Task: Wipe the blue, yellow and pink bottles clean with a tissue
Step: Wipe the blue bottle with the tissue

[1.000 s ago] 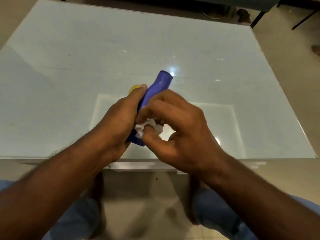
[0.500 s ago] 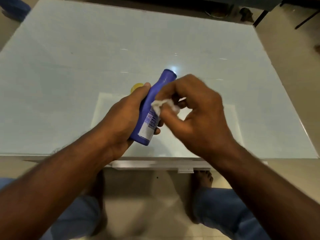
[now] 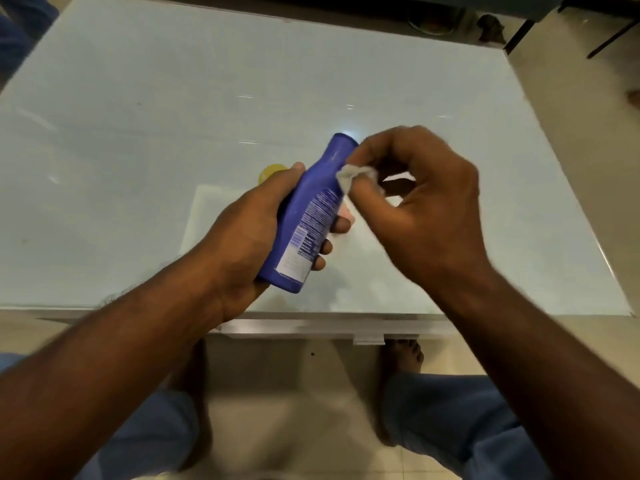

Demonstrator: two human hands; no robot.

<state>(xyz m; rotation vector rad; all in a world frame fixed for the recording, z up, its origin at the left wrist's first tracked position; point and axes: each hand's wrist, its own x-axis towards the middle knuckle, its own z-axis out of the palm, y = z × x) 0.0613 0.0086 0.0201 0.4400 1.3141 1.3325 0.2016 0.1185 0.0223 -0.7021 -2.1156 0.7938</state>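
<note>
Closest in: blue-trousered knees and bare feet on the tiled floor, right at the near edge of the glass counter. Just above that edge, left hand wrapped round the lower half of the blue bottle, grip clamped tight, printed label facing up, cap end tilted away toward the far side. Held clear of the counter, not resting on it. Right hand beside the bottle's shoulder, grip pinched shut on a small wad of white tissue, tissue pressed against the bottle's right side just below the neck. Bit of pink peeking behind the left fingertips, can't tell what exactly. Further back, yellow bottle mostly hidden behind the left thumb, standing on the counter.
</note>
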